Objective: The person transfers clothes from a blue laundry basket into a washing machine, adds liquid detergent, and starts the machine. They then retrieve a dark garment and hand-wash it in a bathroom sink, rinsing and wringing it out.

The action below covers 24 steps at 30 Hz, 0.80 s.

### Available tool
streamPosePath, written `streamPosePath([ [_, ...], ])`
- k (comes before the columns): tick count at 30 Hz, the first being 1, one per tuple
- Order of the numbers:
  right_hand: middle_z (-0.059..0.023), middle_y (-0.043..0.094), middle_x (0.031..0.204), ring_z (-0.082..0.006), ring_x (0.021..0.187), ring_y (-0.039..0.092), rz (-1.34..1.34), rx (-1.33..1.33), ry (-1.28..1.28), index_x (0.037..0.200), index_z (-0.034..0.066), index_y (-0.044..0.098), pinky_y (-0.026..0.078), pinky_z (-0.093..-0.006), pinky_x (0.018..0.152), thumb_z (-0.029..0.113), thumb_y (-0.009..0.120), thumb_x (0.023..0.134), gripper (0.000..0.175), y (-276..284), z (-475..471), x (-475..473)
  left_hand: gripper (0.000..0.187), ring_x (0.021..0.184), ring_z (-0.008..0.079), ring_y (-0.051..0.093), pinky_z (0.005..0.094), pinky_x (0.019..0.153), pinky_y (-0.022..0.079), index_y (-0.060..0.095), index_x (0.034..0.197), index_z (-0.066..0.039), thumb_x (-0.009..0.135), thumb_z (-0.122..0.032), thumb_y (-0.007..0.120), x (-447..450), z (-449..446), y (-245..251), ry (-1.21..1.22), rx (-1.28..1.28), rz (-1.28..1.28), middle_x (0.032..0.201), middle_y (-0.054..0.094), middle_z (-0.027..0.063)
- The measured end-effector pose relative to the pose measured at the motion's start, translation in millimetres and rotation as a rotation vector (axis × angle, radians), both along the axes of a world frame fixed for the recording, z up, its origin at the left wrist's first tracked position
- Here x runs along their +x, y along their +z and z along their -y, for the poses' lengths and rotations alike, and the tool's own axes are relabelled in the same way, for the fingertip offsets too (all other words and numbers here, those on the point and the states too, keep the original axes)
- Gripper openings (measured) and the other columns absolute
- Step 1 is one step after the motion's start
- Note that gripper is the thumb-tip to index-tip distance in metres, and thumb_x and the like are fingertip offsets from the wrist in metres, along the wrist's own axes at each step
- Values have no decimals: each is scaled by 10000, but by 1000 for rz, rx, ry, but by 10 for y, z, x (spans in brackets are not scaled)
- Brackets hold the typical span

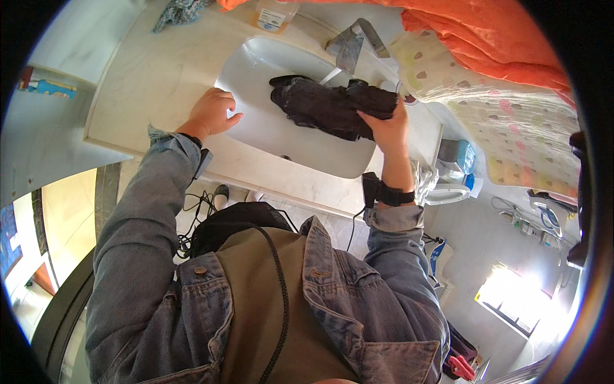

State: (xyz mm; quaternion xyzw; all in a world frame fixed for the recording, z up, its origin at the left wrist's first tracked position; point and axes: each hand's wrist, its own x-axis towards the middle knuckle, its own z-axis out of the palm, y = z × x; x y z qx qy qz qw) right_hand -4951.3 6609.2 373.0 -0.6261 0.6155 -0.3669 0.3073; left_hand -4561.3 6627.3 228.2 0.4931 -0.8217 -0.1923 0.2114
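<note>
Across the white washbasin (307, 150) stretches a dark, wet-looking cloth (319, 103), perhaps a garment. My right hand (391, 126) grips its right end near the basin's right side. A stream of water falls onto the cloth from the square metal faucet (350, 52). At the basin's left rim is my left hand (213, 113), its fingers curled loosely, thumb apart, with nothing in it. Folds hide the cloth's exact shape.
A bottle of amber liquid (273, 17) and a patterned cloth (177, 17) sit on the marble counter (158, 72). Orange fabric (470, 38) and a dotted curtain (479, 110) hang at right. Beyond the counter is a toilet (448, 193). Black cables (192, 225) lie on the floor.
</note>
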Motion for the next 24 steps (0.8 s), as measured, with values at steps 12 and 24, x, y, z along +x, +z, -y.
streamPosePath([
  [12, -153, 652, 1089, -232, 964, 655, 346, -302, -22, 1140, -45, 532, 545, -354, 866, -140, 741, 670, 523, 1268, -78, 414, 283, 878, 257, 603, 361, 848, 469, 652, 685, -89, 774, -348, 720, -15, -10, -12, 8, 4, 72, 835, 672, 40],
  [24, -146, 693, 1035, -256, 1006, 673, -337, -143, 298, 1162, 113, 616, 518, -344, 883, 63, 760, 644, 540, -2, 215, 449, 240, 843, 294, 592, 398, 827, 460, 640, 674, -87, 750, -294, 734, -15, 9, -32, -34, -36, 1, 792, 642, 60],
])
